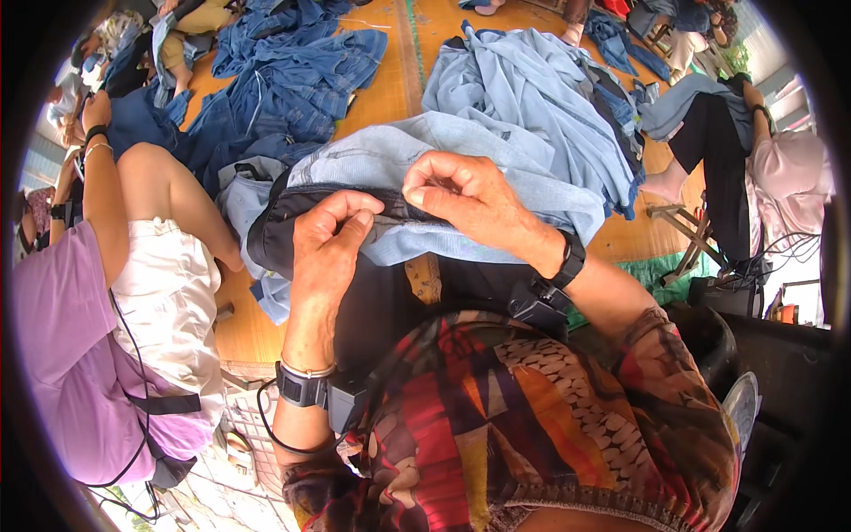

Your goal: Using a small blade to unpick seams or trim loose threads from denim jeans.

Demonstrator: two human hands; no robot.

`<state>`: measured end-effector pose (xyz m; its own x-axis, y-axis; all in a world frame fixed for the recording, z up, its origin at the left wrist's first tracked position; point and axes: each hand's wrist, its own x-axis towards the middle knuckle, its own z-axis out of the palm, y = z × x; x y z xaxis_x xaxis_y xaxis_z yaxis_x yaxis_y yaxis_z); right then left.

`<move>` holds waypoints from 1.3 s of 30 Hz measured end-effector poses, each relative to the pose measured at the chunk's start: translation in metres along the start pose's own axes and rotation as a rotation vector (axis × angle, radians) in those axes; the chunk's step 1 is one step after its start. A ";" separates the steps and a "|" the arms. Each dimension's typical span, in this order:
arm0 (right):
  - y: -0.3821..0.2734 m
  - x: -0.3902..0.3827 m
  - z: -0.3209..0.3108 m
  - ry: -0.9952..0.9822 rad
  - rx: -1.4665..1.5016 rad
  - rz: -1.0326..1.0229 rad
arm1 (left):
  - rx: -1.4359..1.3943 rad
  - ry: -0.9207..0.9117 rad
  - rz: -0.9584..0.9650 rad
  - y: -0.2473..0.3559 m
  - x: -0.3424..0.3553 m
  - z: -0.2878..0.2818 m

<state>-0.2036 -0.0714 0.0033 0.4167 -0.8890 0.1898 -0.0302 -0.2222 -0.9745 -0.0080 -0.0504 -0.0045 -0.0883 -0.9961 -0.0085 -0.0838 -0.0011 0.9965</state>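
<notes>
Across my lap lies a light-blue denim garment [355, 151], with its dark inside and a frayed dark seam [403, 211] turned up toward me. My left hand [324, 239] is closed in a pinch on the edge of that seam, thumb against forefinger. Just to its right, my right hand [474, 199] is held over the cloth with its fingers curled and the thumb pressed in. Whatever is between those right fingertips is too small to make out. A black lining or pocket piece [270, 235] hangs at the garment's left end.
Blue denim garments [301, 80] are heaped at the far left of the wooden table [377, 66], light-blue ones [523, 97] at the far right. A person in purple [66, 310] sits close on my left, another person [789, 177] at the right. Others work farther off.
</notes>
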 end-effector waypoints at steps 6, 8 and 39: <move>0.010 -0.004 0.012 -0.004 -0.460 -0.374 | -0.006 -0.053 0.065 -0.003 0.000 0.001; 0.011 -0.003 0.011 0.018 -0.528 -0.368 | 0.058 -0.057 0.082 0.001 -0.002 0.004; -0.003 0.000 -0.019 -0.298 -0.416 -0.066 | 0.390 -0.023 0.288 -0.012 -0.007 0.009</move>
<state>-0.2205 -0.0778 0.0087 0.6691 -0.7283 0.1480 -0.3287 -0.4686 -0.8200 -0.0156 -0.0425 -0.0175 -0.1838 -0.9489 0.2567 -0.4187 0.3118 0.8529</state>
